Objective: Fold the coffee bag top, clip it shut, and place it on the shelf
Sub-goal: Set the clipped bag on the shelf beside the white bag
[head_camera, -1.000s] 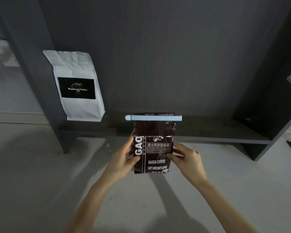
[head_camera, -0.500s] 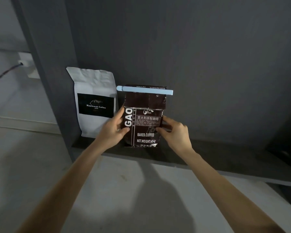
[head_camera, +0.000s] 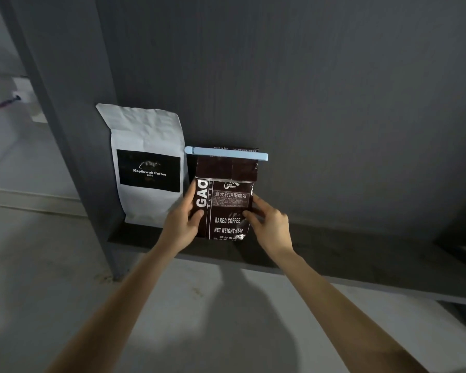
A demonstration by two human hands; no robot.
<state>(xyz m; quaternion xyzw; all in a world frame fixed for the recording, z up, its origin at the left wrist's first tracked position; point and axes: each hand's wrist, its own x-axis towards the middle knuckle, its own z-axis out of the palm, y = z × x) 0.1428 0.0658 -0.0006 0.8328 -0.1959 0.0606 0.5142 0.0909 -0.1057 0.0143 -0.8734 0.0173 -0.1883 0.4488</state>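
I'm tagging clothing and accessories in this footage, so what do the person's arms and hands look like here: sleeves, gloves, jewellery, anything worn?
Nothing worn is visible. The left hand and right hand are bare, with no gloves, and no rings show on the fingers in view. Both forearms are uncovered from wrist to the frame's bottom edge: no sleeve, watch or bracelet appears. The lighting is dim, so any fine marks cannot be made out.

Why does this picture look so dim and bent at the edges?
Head view: dim light; the shelf interior is dark, arm shadows fall on the floor; wide lens bends the shelf post; print on the brown coffee bag is sharp, no glare.
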